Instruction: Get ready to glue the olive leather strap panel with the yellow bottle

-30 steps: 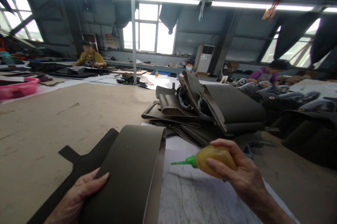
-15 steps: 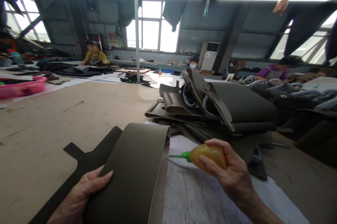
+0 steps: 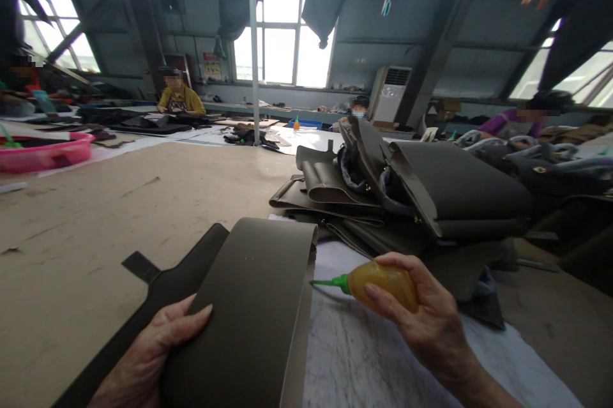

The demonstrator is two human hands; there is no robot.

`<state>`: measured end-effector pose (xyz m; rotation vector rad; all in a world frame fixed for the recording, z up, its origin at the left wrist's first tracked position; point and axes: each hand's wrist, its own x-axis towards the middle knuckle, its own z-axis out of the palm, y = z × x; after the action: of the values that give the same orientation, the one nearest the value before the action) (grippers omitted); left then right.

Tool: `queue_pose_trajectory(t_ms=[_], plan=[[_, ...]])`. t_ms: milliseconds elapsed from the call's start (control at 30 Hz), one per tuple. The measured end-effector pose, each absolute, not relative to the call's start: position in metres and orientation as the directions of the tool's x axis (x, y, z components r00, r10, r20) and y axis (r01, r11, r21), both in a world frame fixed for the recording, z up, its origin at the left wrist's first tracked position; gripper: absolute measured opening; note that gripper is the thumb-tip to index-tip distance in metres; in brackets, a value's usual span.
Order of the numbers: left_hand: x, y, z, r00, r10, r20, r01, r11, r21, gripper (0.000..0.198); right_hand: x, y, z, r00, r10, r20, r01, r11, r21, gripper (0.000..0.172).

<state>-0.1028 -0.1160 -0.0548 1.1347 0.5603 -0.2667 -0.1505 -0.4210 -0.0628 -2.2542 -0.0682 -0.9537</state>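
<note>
Closer than a second ago, the green nozzle [image 3: 328, 281] now sits at the edge of the leather panel [image 3: 253, 306], perhaps touching it; the overlap is hard to read.
Head view: the left hand [image 3: 143, 357] has its grip pinched on the curled olive panel, thumb on top, low over the brown table [image 3: 96, 223]. The right hand [image 3: 426, 318] has its grip wrapped round the amber glue bottle [image 3: 383, 283], above a white sheet [image 3: 364, 363]. Behind lies a pile of leather pieces [image 3: 431, 197]. Farther off are a pink tray [image 3: 45, 152], a pole [image 3: 253, 44], bright windows [image 3: 282, 44] and a seated person [image 3: 181, 100].
</note>
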Motion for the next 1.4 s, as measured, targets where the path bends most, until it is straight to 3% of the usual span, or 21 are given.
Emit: queue_pose_trajectory(t_ms=[200, 367, 600, 733, 1167, 1400], plan=[[-0.104, -0.118, -0.050, 0.837, 0.097, -0.539, 0.457, 0.419, 0.785, 0.045, -0.167, -0.414, -0.060, 0.736, -0.175, 0.654, 0.307, -0.774, -0.553, 0.021], [-0.106, -0.117, -0.050, 0.827, 0.011, -0.562, 0.505, 0.426, 0.751, 0.039, -0.177, -0.412, -0.059, 0.735, -0.171, 0.656, 0.300, -0.785, -0.542, 0.020], [-0.108, -0.115, -0.052, 0.819, 0.018, -0.573, 0.517, 0.410, 0.752, 0.048, -0.159, -0.416, -0.062, 0.693, -0.166, 0.702, 0.333, -0.789, -0.516, 0.020], [-0.107, -0.114, -0.052, 0.813, 0.006, -0.582, 0.524, 0.429, 0.736, 0.042, -0.149, -0.419, -0.065, 0.679, -0.161, 0.716, 0.348, -0.789, -0.507, 0.020], [-0.111, -0.118, -0.043, 0.850, -0.119, -0.514, 0.508, 0.445, 0.738, 0.028, -0.175, -0.415, -0.063, 0.738, -0.213, 0.640, 0.273, -0.774, -0.572, 0.019], [-0.106, -0.113, -0.050, 0.852, -0.116, -0.511, 0.507, 0.424, 0.750, 0.041, -0.195, -0.413, -0.061, 0.779, -0.204, 0.593, 0.252, -0.764, -0.594, 0.019]])
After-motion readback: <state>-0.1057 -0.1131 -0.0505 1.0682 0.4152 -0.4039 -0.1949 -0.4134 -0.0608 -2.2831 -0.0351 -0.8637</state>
